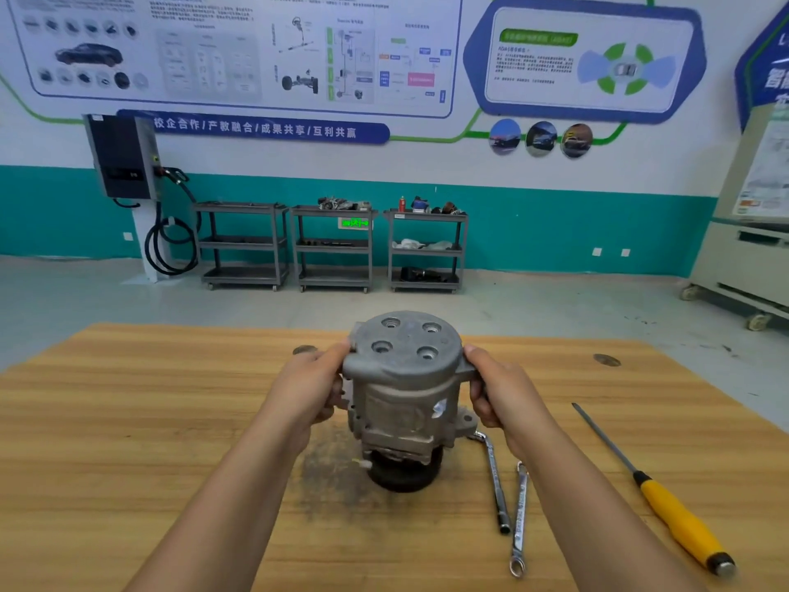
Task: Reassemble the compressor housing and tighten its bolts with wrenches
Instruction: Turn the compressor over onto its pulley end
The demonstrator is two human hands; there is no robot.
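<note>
A grey cast-metal compressor (403, 395) stands upright on its black pulley in the middle of the wooden table (170, 420). Its round top cover shows several open bolt holes. My left hand (311, 388) grips the housing's left side just under the cover. My right hand (495, 388) grips the right side at the mounting ear. Two wrenches lie right of the compressor: a socket-ended wrench (495, 484) and a ring spanner (519, 523), side by side between the pulley and my right forearm.
A long screwdriver (657, 493) with a yellow handle lies at the table's right. A dark grimy patch stains the wood left of the pulley. Beyond the far table edge, three grey carts (333, 245) stand against the teal wall, with a charging unit (121, 158) to their left.
</note>
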